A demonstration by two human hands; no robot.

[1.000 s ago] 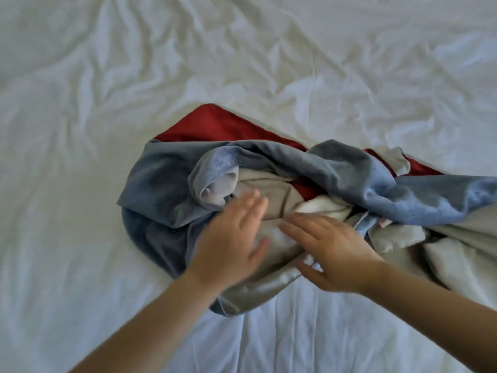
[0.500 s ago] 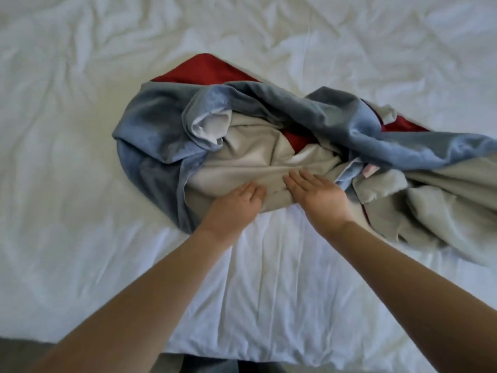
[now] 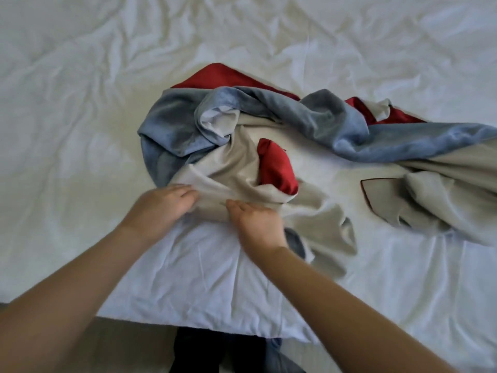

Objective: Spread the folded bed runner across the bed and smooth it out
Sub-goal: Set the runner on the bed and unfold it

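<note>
Bed runner (image 3: 317, 117): lies bunched and twisted on white bed sheet (image 3: 80, 109), roughly mid-bed, nearer the front edge. Not spread flat. Blue-grey plush side twists in a rope from the L lump across to R edge of view. Red satin shows at the far side and as one small patch in the middle. Pale grey lining faces up at front and R; one flap w/ red piping lies flat on the sheet, R of centre.

Left hand (image 3: 161, 208): at the near edge of the L lump, fingers (image 3: 188, 193) curled onto a raised fold of grey lining, holding it.
Right hand (image 3: 258, 224): just beside the L one, nearly touching, fingers bent into the same grey fold; tips partly hidden by cloth, but grip looks closed on fabric.

Both forearms reach in from the bottom of view.

Sheet: heavily creased all over. Bed's front edge visible at bottom; dark trousers (image 3: 215, 351) and floor (image 3: 121, 329) below it.
</note>
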